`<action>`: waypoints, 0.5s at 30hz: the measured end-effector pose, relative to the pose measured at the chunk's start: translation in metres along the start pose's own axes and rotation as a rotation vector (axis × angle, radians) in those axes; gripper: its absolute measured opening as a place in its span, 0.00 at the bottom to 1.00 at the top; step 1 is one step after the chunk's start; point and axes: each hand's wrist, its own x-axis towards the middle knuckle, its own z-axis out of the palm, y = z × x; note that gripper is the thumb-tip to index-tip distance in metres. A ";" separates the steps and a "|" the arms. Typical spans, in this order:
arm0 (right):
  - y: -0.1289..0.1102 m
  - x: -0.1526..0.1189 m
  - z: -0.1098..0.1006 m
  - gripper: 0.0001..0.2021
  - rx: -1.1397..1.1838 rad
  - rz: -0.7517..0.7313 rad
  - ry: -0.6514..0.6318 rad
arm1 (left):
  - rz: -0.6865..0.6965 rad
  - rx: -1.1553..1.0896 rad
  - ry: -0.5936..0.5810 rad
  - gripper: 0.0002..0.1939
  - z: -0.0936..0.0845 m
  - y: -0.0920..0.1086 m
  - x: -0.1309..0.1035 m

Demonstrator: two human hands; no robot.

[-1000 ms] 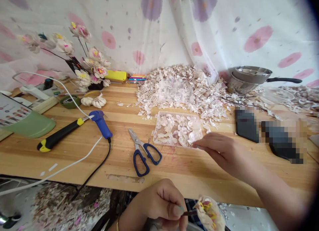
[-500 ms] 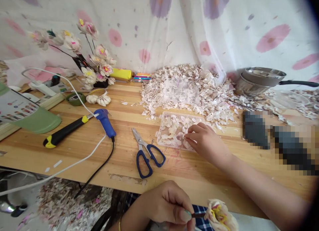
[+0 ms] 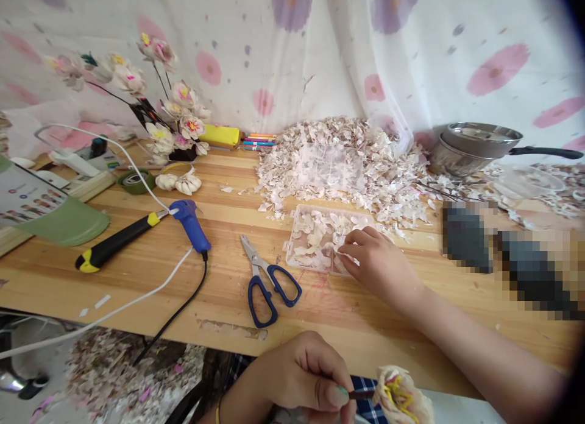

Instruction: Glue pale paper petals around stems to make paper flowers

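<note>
My left hand [image 3: 311, 381] is closed in a pinch around the dark stem of a handmade flower [image 3: 404, 396]. Cream petals surround the bloom's yellow and pink centre, which sits low in view, past the table's front edge. On the table, my right hand [image 3: 377, 259] reaches into a clear plastic compartment box [image 3: 289, 247] holding pale, dried-looking petals [image 3: 315, 229]. Its fingers are bent together among the petals at the box's right part; whatever lies between the fingertips is hidden. Scissors [image 3: 267, 281] with dark blue handles lie spread to the left of the box.
A blue glue gun [image 3: 189, 223] with a black cord rests beside a black-and-yellow utility knife [image 3: 119, 241]. Behind the box rises a petal heap [image 3: 283, 162] with another clear case [image 3: 331, 168] on it. Finished flowers [image 3: 183, 119] stand back left; metal pans [image 3: 475, 147] back right.
The whole view has shifted very slightly to the left. Both hands keep nearly the same pose, the left still holding the flower and the right still in the box.
</note>
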 end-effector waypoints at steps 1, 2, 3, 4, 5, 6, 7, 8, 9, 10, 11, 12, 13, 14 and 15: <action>0.001 -0.001 0.000 0.09 0.005 -0.009 0.024 | -0.006 0.003 0.000 0.24 0.000 0.000 0.000; 0.002 -0.001 -0.001 0.09 0.014 -0.017 0.053 | -0.019 0.010 -0.001 0.25 0.000 0.000 0.000; 0.003 -0.003 -0.002 0.09 0.025 -0.025 0.087 | -0.037 0.018 -0.001 0.25 0.000 0.001 0.000; 0.004 -0.004 -0.004 0.09 0.038 -0.035 0.123 | -0.054 0.023 0.000 0.25 0.000 0.001 -0.001; 0.005 -0.006 -0.006 0.09 0.055 -0.047 0.161 | -0.065 0.028 0.006 0.26 -0.001 0.001 -0.001; 0.005 -0.008 -0.010 0.09 0.074 -0.062 0.194 | -0.071 0.033 0.013 0.27 -0.001 0.001 -0.001; 0.004 -0.010 -0.014 0.09 0.096 -0.081 0.228 | -0.073 0.039 0.020 0.27 -0.001 0.001 -0.001; 0.003 -0.013 -0.018 0.09 0.121 -0.101 0.256 | -0.071 0.044 0.025 0.28 -0.001 0.001 -0.001; 0.000 -0.016 -0.022 0.09 0.149 -0.124 0.280 | -0.068 0.051 0.026 0.27 -0.001 0.001 -0.002; -0.003 -0.020 -0.025 0.08 0.177 -0.152 0.288 | -0.065 0.060 0.022 0.27 -0.001 0.001 -0.002; -0.006 -0.023 -0.027 0.08 0.201 -0.185 0.280 | -0.063 0.077 0.015 0.27 0.000 0.001 -0.002; -0.011 -0.026 -0.028 0.08 0.216 -0.228 0.256 | -0.060 0.103 0.006 0.27 0.000 0.001 -0.001; -0.015 -0.028 -0.028 0.09 0.218 -0.280 0.220 | -0.052 0.139 -0.003 0.26 0.001 0.002 -0.001; -0.019 -0.030 -0.026 0.09 0.202 -0.332 0.175 | -0.036 0.186 -0.011 0.27 0.001 0.002 -0.001; -0.023 -0.032 -0.023 0.10 0.176 -0.382 0.134 | -0.012 0.240 -0.021 0.27 0.002 0.002 0.000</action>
